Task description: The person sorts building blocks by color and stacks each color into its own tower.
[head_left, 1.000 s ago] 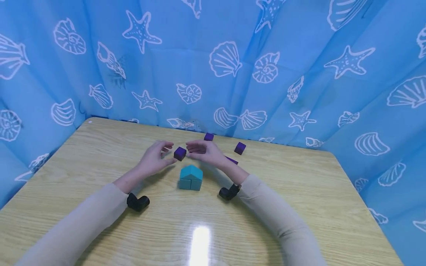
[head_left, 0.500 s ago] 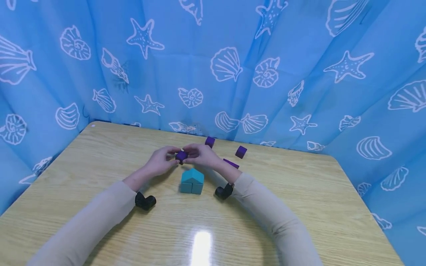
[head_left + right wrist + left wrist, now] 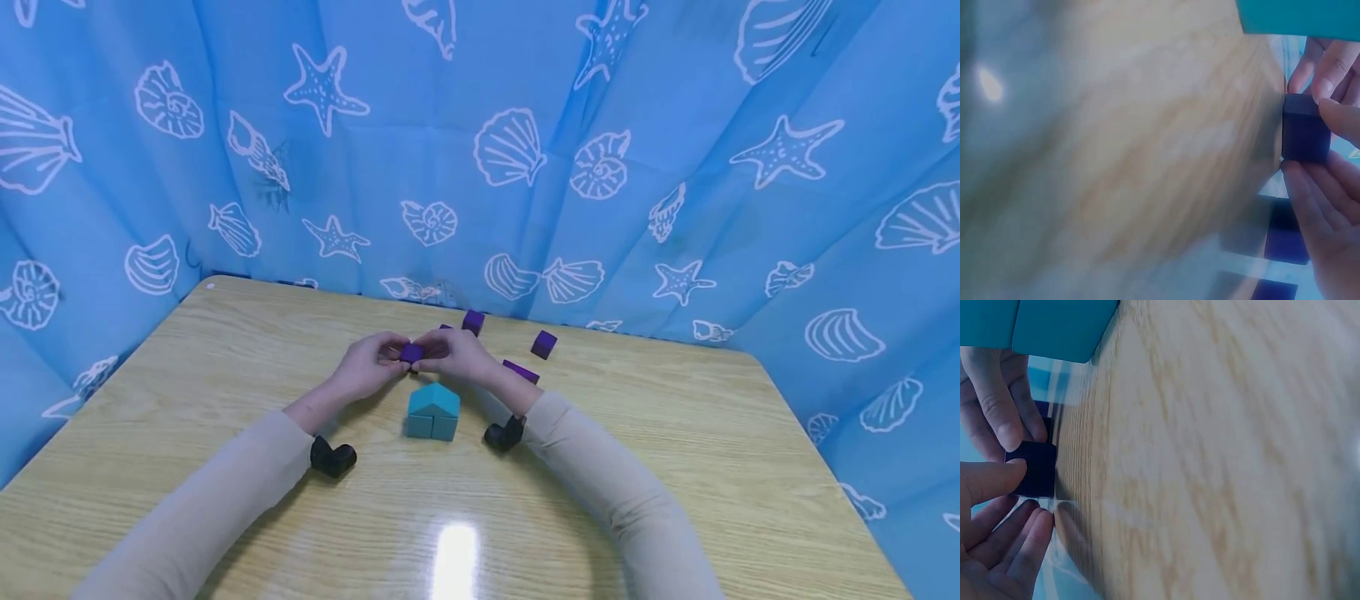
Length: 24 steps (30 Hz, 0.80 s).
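Between my two hands is a purple cube, just beyond the teal blocks. My left hand pinches it from the left, its thumb on the near face. From the other side my right hand pinches the same cube with thumb and fingers. The cube looks dark in the left wrist view, where the left thumb covers part of it. Close in front stands a small teal stack: a triangular block over two blocks side by side.
Beyond the right hand lie a purple cube and another purple cube. A flat purple piece is beside the right wrist. Another purple piece peeks out behind the right hand. A blue shell-print curtain hangs at the wooden table's back edge.
Both hands have closed in from either side and taken hold of the purple cube. A purple piece now shows behind the right hand. The teal stack stays put.
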Each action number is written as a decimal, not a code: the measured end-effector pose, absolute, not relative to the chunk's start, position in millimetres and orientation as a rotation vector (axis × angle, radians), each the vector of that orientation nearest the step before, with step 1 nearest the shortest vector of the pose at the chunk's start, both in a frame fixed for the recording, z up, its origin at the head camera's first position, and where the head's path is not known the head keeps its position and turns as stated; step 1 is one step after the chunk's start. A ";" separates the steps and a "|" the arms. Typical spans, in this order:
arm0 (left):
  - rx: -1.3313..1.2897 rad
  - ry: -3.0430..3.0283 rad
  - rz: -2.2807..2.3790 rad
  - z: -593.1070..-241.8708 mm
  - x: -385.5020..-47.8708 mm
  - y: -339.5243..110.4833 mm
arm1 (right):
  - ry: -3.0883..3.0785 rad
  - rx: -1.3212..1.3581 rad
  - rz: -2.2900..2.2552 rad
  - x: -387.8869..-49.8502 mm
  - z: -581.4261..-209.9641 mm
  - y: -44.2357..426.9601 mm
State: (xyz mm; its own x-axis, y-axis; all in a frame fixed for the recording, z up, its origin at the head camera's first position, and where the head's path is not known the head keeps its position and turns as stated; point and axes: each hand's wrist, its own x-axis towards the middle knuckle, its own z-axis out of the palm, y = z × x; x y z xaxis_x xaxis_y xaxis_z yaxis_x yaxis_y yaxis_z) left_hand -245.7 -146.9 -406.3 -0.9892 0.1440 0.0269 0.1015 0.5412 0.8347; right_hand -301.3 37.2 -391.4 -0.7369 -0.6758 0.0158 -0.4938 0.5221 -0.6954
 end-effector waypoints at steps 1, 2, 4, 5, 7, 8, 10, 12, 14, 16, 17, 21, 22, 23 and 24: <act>0.214 2.720 1.473 -405.9 -245.5 -146.7 | 2.507 -0.982 -1.034 -301.3 -391.3 37.6; 0.215 2.720 1.477 -405.6 -245.6 -146.6 | 2.503 -0.982 -1.043 -301.5 -391.3 38.1; 0.219 2.712 1.484 -404.6 -245.4 -146.7 | 2.491 -0.975 -1.058 -301.6 -390.6 39.0; 0.224 2.705 1.488 -404.0 -245.4 -146.8 | 2.479 -0.974 -1.070 -301.5 -390.3 39.7; 0.232 2.688 1.501 -401.6 -245.2 -147.0 | 2.452 -0.978 -1.098 -300.8 -388.9 41.4; 0.234 2.675 1.514 -400.2 -245.3 -147.0 | 2.438 -0.979 -1.120 -300.7 -388.1 42.4; 0.241 2.647 1.550 -396.7 -244.9 -146.9 | 2.414 -0.972 -1.167 -299.7 -386.0 45.1; 0.245 2.631 1.585 -392.0 -244.2 -145.9 | 2.394 -0.970 -1.219 -298.2 -382.7 48.4; 0.243 2.629 1.614 -385.8 -243.4 -144.5 | 2.361 -0.966 -1.286 -297.1 -378.6 51.8; 0.257 2.645 1.612 -377.7 -242.1 -143.0 | 2.326 -0.962 -1.342 -295.1 -372.9 55.6; 0.264 2.654 1.603 -373.0 -241.3 -141.9 | 2.312 -0.960 -1.367 -293.8 -369.7 57.7; 0.273 2.676 1.562 -352.5 -236.7 -137.9 | 2.250 -0.945 -1.461 -287.0 -355.9 65.6; 0.282 2.679 1.553 -347.9 -234.9 -136.1 | 2.242 -0.936 -1.479 -284.5 -352.8 68.3; 0.285 2.683 1.545 -343.9 -233.2 -134.3 | 2.238 -0.934 -1.492 -281.7 -349.5 70.6; 0.287 2.686 1.540 -340.2 -231.3 -132.4 | 2.230 -0.928 -1.505 -278.8 -346.1 72.7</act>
State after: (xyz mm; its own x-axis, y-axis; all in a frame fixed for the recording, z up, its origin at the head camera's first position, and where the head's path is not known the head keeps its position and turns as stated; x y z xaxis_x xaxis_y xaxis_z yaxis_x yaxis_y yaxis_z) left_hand -231.3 -132.4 -340.2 -0.9824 0.1755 0.0634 0.1434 0.4924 0.8585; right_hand -278.8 72.7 -346.1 -0.7483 -0.6543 0.1090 -0.3460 0.2448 -0.9057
